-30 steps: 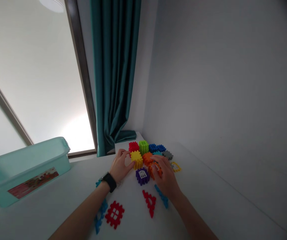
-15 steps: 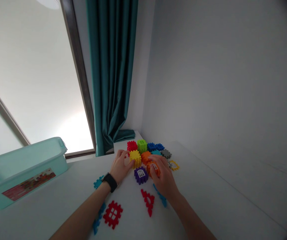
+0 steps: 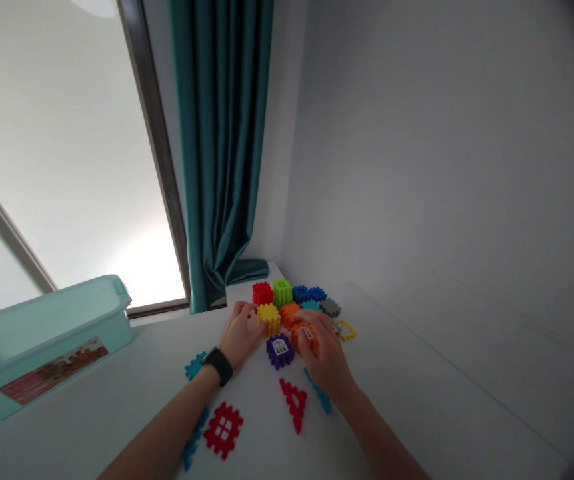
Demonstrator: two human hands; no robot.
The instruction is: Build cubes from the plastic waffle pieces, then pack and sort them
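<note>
On the white table, my left hand, with a dark watch on its wrist, curls its fingers and thumb around a yellow stack of notched building tiles. My right hand is closed on an orange stack of tiles with a window picture on top. Between the hands, nearer to me, sits a purple stack, also topped with a window picture. Behind are a red stack, a lime green stack and another orange stack, partly covered by my right fingers.
Blue tiles, a grey tile and a yellow frame lie beyond my right hand. Nearer are a red triangle, a red window tile and blue pieces. A mint plastic bin stands left; a wall borders the right.
The whole view has shifted very slightly, with everything a little further left. Both hands keep the same hold on the yellow and orange stacks.
</note>
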